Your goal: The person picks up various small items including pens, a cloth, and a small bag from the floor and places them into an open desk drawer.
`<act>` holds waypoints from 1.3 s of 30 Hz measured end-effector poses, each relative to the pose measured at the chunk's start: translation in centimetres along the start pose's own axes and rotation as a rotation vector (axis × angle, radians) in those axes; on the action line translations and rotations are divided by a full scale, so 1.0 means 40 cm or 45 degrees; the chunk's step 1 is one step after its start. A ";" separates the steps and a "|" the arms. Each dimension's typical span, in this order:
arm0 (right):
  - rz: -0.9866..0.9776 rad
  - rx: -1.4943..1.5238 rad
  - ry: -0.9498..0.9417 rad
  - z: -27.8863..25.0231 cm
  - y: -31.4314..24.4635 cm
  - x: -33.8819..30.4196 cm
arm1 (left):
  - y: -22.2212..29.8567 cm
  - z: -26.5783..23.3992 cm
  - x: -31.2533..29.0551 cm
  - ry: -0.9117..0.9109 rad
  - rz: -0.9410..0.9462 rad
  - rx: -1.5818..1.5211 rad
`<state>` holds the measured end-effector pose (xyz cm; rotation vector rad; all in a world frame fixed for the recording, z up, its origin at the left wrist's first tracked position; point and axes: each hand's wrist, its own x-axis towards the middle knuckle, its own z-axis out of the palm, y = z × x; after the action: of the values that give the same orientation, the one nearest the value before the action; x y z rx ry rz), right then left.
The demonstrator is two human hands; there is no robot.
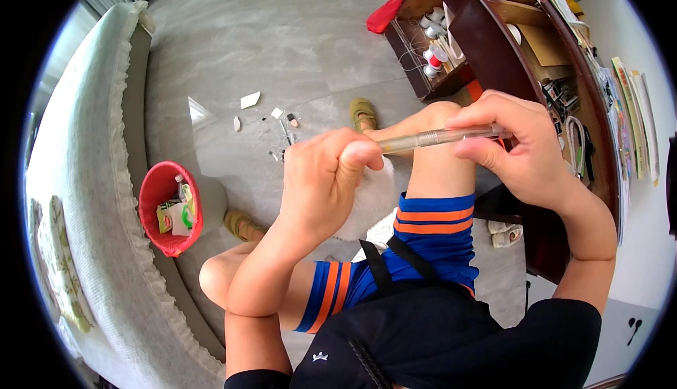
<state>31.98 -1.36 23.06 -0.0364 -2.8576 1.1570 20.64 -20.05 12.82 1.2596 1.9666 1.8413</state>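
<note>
A clear-barrelled pen (430,139) with a ribbed grip is held level above my knees, stretched between both hands. My left hand (321,174) is closed round one end, its thumb lying along the barrel and hiding that tip. At the other end, my right hand (525,142) pinches the pen between thumb and curled fingers. Below, on the grey floor, lie white scraps (250,99) and several small loose bits (285,128), partly hidden behind my left hand.
A red-lined bin (144,209) with wrappers stands at the left, beside a sofa with a pale cover (92,142). Right of my legs, a dark wood drawer (416,58) sits pulled out, holding spools and cables. Papers and books (627,121) crowd the desk edge. Pale shoes (504,234) lie underneath.
</note>
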 end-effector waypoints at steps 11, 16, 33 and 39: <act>0.210 0.344 0.037 0.030 -0.002 0.011 | -0.012 0.002 -0.006 0.311 -0.051 -0.228; -0.149 -0.050 0.023 0.014 0.022 0.022 | 0.005 -0.035 0.006 0.065 -0.050 -0.084; -0.262 -0.216 0.088 0.015 0.018 0.022 | 0.005 -0.023 0.011 0.118 -0.144 -0.161; -0.475 -0.369 0.192 -0.008 0.024 0.011 | 0.022 -0.019 0.012 0.170 -0.324 -0.370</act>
<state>31.56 -0.44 22.62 0.3634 -2.7122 0.6398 20.25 -20.40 13.97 0.7835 1.7410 2.0283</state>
